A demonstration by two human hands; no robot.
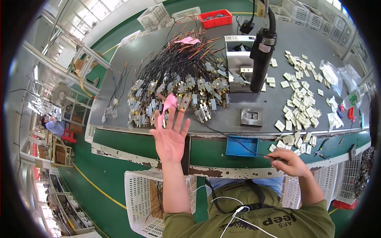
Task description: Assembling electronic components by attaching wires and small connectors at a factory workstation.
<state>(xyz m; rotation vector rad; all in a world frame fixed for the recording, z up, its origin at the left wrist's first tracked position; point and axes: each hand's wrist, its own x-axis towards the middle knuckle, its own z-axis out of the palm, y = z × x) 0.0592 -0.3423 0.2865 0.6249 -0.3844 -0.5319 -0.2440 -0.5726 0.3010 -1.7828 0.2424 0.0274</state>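
My left hand (170, 137) is raised with fingers spread, palm up, over the front edge of the grey bench (119, 85), just below a heap of black wired switch assemblies (178, 79). A pink tag (170, 102) lies right at its fingertips. My right hand (289, 160) rests on the green conveyor strip (127, 139) at the right, closed around the end of a thin black wire (234, 139) that runs left toward the heap. A black phone (186, 154) lies by my left wrist.
A black powered screwdriver (262, 51) hangs over a metal fixture (239, 59). Several cream switch plates (299, 99) are scattered at the right. A small blue tray (241, 146) sits on the strip, a white crate (139, 198) stands below, a red bin (215, 18) at the back.
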